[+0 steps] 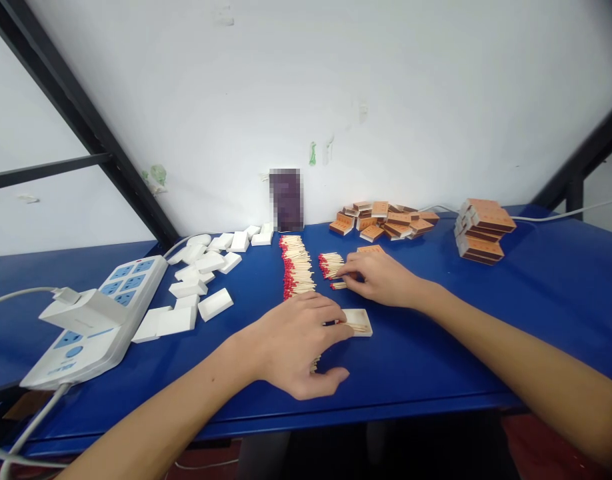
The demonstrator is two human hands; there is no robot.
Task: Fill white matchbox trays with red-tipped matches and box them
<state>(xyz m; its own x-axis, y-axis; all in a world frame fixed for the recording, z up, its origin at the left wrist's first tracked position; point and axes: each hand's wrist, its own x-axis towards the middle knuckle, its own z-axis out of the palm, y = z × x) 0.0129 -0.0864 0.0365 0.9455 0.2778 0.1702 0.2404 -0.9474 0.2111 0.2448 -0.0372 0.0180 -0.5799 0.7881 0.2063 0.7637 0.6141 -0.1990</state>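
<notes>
Partly hidden, matches [315,364] under left hand [295,343], right hand [383,279] on bundle [330,265], fingers' grip unclear

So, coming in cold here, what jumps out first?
The long row of red-tipped matches runs down the middle of the blue table, with the left hand over its near end beside a small tray and the right hand on a smaller bunch. White trays lie scattered left; orange box sleeves are heaped at the back.
</notes>
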